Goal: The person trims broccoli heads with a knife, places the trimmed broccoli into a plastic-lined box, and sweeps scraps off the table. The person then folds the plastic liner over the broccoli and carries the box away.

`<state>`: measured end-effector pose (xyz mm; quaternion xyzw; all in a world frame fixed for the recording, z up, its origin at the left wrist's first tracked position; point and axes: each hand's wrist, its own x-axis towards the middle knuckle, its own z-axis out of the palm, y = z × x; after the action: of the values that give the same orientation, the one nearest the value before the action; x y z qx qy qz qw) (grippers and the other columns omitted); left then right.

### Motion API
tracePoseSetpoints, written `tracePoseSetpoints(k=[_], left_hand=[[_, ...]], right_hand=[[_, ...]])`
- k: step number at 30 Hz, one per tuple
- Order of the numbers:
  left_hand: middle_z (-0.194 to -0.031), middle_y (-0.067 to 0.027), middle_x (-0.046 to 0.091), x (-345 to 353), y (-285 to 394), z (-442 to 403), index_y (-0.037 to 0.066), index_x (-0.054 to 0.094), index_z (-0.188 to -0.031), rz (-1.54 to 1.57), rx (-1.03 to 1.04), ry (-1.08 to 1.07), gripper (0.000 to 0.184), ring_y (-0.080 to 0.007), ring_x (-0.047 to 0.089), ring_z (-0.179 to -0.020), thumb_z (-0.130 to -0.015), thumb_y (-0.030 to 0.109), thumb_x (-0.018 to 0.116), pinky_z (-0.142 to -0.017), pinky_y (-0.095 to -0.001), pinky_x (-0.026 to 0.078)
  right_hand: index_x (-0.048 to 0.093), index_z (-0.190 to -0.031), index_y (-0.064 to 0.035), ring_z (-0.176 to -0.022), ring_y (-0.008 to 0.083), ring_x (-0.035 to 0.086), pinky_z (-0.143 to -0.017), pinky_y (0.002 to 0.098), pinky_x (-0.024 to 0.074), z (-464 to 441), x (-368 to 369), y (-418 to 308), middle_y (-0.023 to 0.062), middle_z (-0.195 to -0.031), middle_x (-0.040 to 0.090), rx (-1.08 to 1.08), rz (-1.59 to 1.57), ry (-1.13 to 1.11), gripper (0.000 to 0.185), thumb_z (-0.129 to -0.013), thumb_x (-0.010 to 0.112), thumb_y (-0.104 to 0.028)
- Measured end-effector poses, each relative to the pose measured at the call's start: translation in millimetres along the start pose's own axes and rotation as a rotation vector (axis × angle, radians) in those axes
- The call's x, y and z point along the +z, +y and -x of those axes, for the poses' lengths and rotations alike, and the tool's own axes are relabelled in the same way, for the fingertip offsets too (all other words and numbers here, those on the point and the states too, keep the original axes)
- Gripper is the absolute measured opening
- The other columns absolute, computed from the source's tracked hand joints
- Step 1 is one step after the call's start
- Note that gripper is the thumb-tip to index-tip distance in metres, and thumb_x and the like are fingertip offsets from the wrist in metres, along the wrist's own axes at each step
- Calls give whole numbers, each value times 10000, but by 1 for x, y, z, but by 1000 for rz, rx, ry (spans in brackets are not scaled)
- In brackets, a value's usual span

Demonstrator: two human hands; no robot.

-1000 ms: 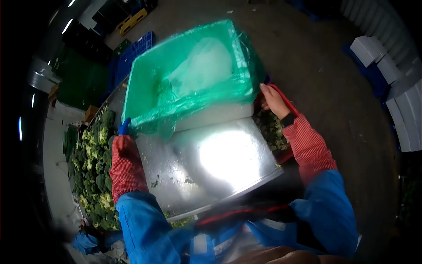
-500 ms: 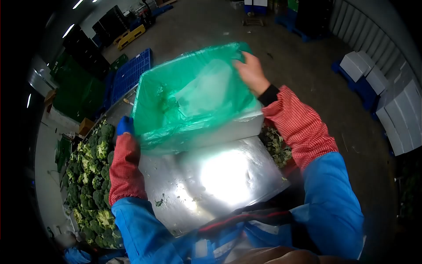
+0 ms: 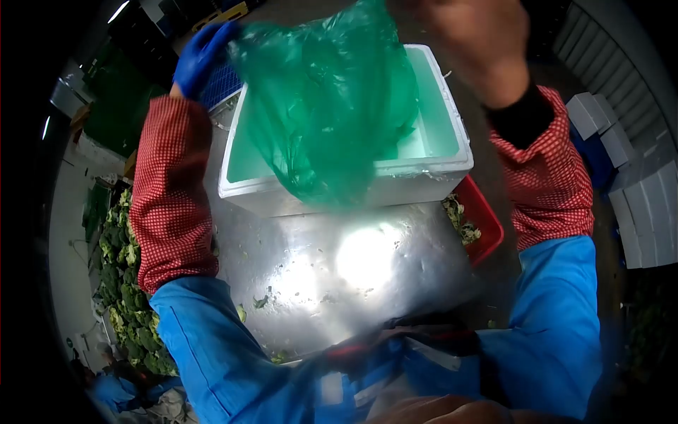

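Note:
A green plastic bag hangs gathered above a white foam box, its lower part over the box's front rim. My left hand, in a blue glove, is closed on the bag's upper left corner. My right hand, bare and blurred, is raised at the top right, beyond the box's right side; its fingers are smeared and partly cut off by the frame's edge, so whether it holds the bag cannot be made out. The box stands on a shiny metal table.
Broccoli heads are piled left of the table. A red bin with leafy scraps sits at its right. White boxes are stacked at the far right. Another person is at the lower left.
The green bag, which lined the box, has come up out of it, baring the box's rim and inside. Both my hands have risen, and my right hand has moved right.

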<state>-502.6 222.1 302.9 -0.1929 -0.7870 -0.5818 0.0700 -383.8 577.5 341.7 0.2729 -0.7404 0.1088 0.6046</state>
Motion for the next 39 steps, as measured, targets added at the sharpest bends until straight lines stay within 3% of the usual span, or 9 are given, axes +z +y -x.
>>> tracePoseSetpoints(k=[1, 4, 7, 9, 12, 14, 16, 24, 39], left_hand=[[-1215, -163, 613, -42, -66, -5, 6, 535, -1244, -43, -26, 163, 367, -215, 621, -1063, -935, 181, 627, -910, -348, 510], [-1281, -164, 580, -138, -258, 32, -19, 481, -1276, -501, -74, 208, 497, -283, 589, -1137, -890, 217, 687, -976, -385, 478], [-1244, -199, 595, -124, -314, 97, -25, 509, -1307, -794, -809, 43, 825, -304, 573, -1165, -729, 511, 751, -998, -404, 443], [-1174, -178, 638, -69, -251, 132, 5, 587, -1255, 58, -1148, 105, 799, -284, 613, -1092, -677, 510, 809, -914, -417, 484], [-1038, -111, 666, -112, -326, 113, 114, 652, -1162, -432, -1086, -19, 481, -276, 620, -915, -724, 245, 802, -714, -458, 500], [-918, -142, 694, -23, -186, 128, -14, 689, -1023, -338, -1105, 174, 400, -269, 651, -783, -689, 170, 810, -682, -427, 510], [-930, -135, 701, -110, -310, 129, -15, 694, -1021, -632, -852, -52, 362, -246, 656, -782, -695, 116, 783, -691, -389, 517], [-991, -76, 698, -25, -173, 138, -1, 694, -1047, -333, -679, -27, 339, -189, 642, -844, -720, 68, 743, -765, -335, 502], [-913, -107, 699, 15, -216, 116, -14, 670, -1026, 78, -484, -109, 212, -184, 653, -808, -885, 38, 521, -701, -318, 524]], right_hand=[[640, -858, -91, -657, 266, 665, -561, 344, 497, 10, -16, 9, 99, -756, 651, 290, -131, -23, 586, -905, 456, -645], [578, -1151, -66, -867, 373, 652, -711, 440, 516, 105, 15, 103, 201, -935, 661, 693, 44, -258, 527, -912, 523, -533], [522, -1206, 40, -994, 375, 644, -832, 447, 513, 198, 31, 117, 249, -1118, 636, 927, 107, -1050, 754, -823, 596, -605], [510, -1229, 96, -989, 334, 650, -851, 397, 518, 225, 31, 103, 271, -1129, 626, 1033, -216, -1265, 828, -788, 644, -592], [596, -1128, 55, -967, 321, 660, -844, 369, 521, 271, 52, 94, 231, -1063, 658, 1155, -227, -1080, 691, -711, 761, -471], [601, -1123, 30, -970, 319, 653, -843, 394, 511, 286, 58, 96, 225, -1043, 654, 1281, -302, -1017, 525, -722, 711, -291], [616, -1082, 33, -941, 321, 656, -825, 397, 512, 287, 50, 95, 221, -995, 657, 1210, -173, -944, 456, -725, 683, -244], [671, -962, 53, -789, 325, 682, -732, 386, 531, 323, -44, 119, 222, -842, 679, 1332, -430, -703, 342, -724, 664, -193], [653, -960, 11, -801, 331, 660, -729, 389, 503, 285, -193, 104, 210, -866, 669, 1227, -104, -613, 326, -741, 654, -229]])
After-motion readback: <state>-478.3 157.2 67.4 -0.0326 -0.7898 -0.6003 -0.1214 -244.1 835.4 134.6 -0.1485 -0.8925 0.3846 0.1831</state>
